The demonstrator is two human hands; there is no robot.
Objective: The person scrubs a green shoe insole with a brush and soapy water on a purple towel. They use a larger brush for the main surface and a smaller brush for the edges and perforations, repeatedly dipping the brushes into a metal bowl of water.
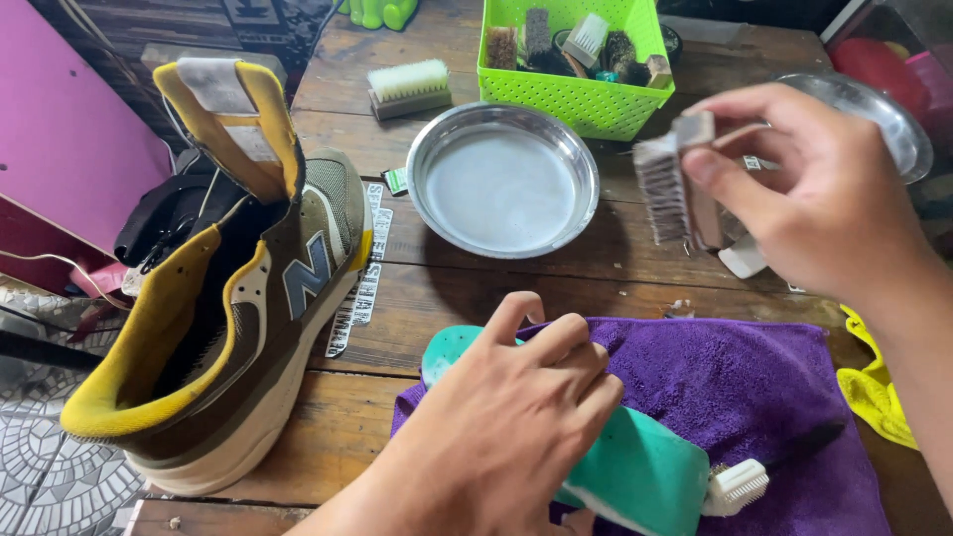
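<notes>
Up front, the left hand lies flat with its fingers pressed together on a teal insole, pinning it to the purple towel spread at the near edge of the wooden worktop. That insole looks light, thin and bendy, likely slick if wet, so a broad palm over its middle seems the safest hold. Above and to the right, the right hand pinches a small wooden scrub brush by its back, thumb on one side and fingertips on the other, bristles facing left; it is stiff and light, and looks easy to steer from that block.

By count: one insole, one brush in hand, one toothbrush-like brush lying on the towel, one pale-bristled brush loose on the boards, and several more in the single green basket, too crowded to number. One shallow steel bowl sits mid-table, another steel dish behind the right hand. One brown-and-yellow sneaker stands left, a yellow cloth right.
</notes>
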